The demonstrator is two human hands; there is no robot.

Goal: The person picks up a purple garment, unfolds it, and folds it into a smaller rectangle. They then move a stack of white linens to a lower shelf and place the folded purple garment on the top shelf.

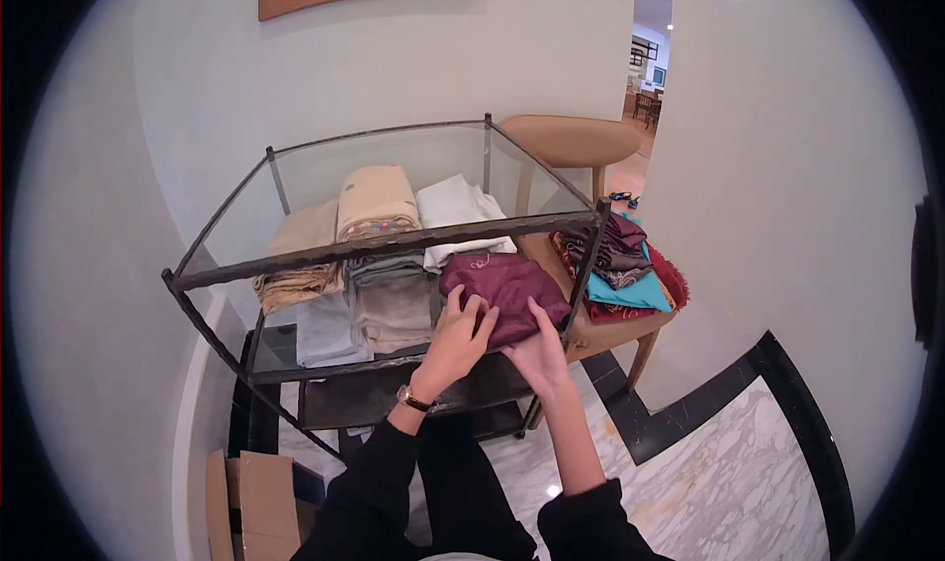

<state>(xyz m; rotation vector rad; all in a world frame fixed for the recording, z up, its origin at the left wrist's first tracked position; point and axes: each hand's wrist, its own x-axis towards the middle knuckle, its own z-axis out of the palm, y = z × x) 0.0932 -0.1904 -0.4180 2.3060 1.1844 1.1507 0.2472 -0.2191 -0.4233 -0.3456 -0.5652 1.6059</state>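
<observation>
A folded maroon cloth (497,283) with a small light embroidered mark is at the front right of the glass-sided rack (379,249). My right hand (537,354) grips its near right edge, thumb on top and the fingers hidden underneath. Bent fingers of my left hand (457,337) press on the cloth's near left part; a watch is on that wrist. Beside the cloth lie folded stacks: grey and taupe cloths (394,305), a pale grey cloth (330,330), tan cloths (300,251), a cream stack (377,199) and white cloths (458,212).
A dark metal bar runs across the rack's front, above my hands. At right, a wooden chair (571,143) bears dark patterned, turquoise and red cloths (625,266). Cardboard (268,507) stands on the floor at lower left. Walls rise behind and on both sides.
</observation>
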